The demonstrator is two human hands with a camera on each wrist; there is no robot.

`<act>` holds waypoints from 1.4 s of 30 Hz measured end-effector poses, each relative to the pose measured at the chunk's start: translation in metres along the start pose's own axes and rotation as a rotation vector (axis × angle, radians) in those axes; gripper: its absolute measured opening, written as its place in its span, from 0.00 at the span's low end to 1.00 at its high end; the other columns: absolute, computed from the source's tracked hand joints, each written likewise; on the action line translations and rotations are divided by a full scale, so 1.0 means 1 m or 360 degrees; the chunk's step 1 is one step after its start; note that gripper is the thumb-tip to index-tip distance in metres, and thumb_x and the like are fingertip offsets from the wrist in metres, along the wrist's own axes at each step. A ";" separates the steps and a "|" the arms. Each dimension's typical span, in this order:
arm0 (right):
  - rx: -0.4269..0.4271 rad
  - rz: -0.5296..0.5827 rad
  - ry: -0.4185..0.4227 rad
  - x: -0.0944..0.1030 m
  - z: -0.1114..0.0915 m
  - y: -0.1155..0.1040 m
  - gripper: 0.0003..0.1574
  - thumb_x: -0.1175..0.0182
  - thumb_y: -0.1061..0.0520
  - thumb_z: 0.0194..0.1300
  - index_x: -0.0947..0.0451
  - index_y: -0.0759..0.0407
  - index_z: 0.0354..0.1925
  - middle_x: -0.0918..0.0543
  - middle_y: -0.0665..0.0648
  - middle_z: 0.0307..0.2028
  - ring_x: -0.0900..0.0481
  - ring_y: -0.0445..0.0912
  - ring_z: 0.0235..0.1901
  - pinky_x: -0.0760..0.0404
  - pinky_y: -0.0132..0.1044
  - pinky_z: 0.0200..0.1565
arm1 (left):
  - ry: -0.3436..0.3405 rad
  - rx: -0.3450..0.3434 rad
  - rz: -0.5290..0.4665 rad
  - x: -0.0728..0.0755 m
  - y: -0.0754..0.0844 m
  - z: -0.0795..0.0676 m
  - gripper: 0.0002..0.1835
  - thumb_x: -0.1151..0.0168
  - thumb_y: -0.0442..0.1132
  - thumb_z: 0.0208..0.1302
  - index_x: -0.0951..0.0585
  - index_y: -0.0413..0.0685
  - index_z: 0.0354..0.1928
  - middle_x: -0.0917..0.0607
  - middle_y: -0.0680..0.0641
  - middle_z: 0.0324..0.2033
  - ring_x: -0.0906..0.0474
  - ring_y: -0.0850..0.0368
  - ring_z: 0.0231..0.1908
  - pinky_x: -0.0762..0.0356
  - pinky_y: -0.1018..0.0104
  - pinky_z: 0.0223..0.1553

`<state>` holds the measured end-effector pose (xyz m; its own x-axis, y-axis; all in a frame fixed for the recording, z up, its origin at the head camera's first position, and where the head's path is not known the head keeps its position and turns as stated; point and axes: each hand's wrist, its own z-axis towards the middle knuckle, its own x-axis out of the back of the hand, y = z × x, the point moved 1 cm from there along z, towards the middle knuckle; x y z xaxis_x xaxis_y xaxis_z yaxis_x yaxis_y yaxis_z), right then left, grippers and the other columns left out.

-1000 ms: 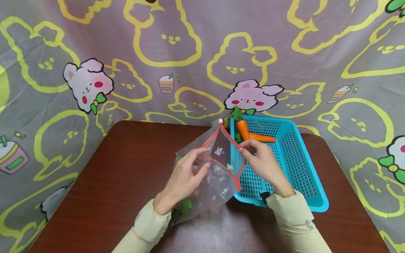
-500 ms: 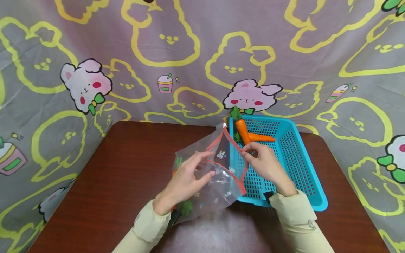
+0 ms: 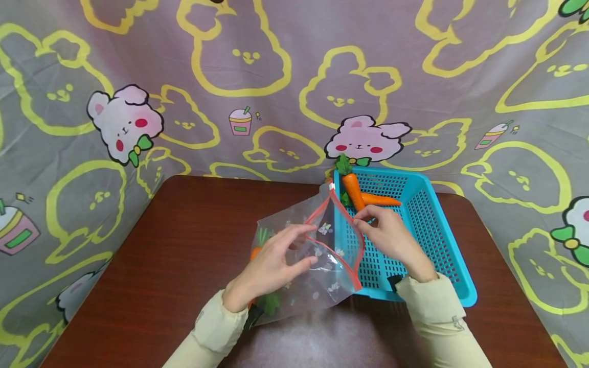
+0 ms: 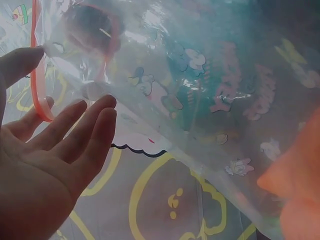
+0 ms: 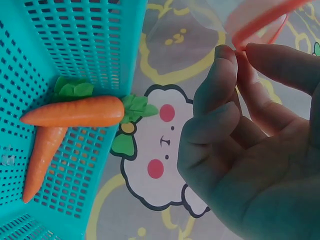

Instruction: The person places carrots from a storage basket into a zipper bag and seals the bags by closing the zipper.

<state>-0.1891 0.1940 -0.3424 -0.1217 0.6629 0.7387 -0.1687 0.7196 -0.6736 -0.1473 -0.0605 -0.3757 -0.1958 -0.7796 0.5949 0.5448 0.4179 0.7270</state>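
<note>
A clear zip bag (image 3: pixel 317 294) with a red zip rim and small printed figures lies spread between my hands, its mouth parted. My right hand (image 3: pixel 386 235) pinches the rim's right side between thumb and fingertips, as the right wrist view also shows. My left hand (image 3: pixel 271 268) is at the bag's left side, thumb and fingers spread and touching the film. Inside the bag, carrots with green tops show partly, one carrot (image 3: pixel 255 252) behind my left hand; orange also shows in the left wrist view. Two carrots (image 5: pixel 75 112) lie crossed in the blue basket (image 3: pixel 442 245).
The basket, with perforated walls, stands right of the bag, under my right hand and wrist. Both rest on a brown table (image 3: pixel 184 245). A printed cloth (image 3: pixel 276 61) with rabbit figures hangs behind and at both sides.
The bag's mouth has shifted slightly right and nearer, with my right hand holding its rim. My left hand's fingers have spread wider and reach a little further right.
</note>
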 end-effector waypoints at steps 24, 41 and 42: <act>0.0020 -0.0070 -0.0013 0.017 0.008 -0.004 0.14 0.43 0.54 0.69 0.20 0.63 0.45 0.18 0.61 0.37 0.28 0.46 0.23 0.27 0.36 0.24 | -0.0110 -0.0029 0.0021 -0.001 -0.001 -0.002 0.38 0.27 0.49 0.54 0.32 0.54 0.67 0.23 0.55 0.57 0.22 0.58 0.47 0.22 0.66 0.48; -0.0135 -0.0178 0.0009 0.034 0.040 0.015 0.18 0.48 0.50 0.72 0.23 0.62 0.47 0.18 0.64 0.44 0.26 0.52 0.36 0.25 0.38 0.32 | -0.0110 -0.0043 -0.0013 -0.005 -0.003 -0.003 0.36 0.29 0.47 0.56 0.31 0.53 0.66 0.23 0.53 0.58 0.24 0.62 0.46 0.21 0.59 0.48; -0.0146 -0.0184 0.0012 0.033 0.042 0.017 0.18 0.48 0.50 0.72 0.23 0.63 0.48 0.19 0.64 0.45 0.25 0.53 0.37 0.25 0.38 0.33 | -0.0112 -0.0040 -0.0018 -0.005 -0.003 -0.003 0.36 0.29 0.47 0.57 0.31 0.53 0.66 0.23 0.53 0.58 0.24 0.61 0.46 0.21 0.59 0.48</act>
<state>-0.2368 0.2199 -0.3283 -0.0994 0.5756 0.8117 -0.0910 0.8070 -0.5835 -0.1454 -0.0588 -0.3822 -0.2582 -0.7493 0.6098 0.5624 0.3966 0.7255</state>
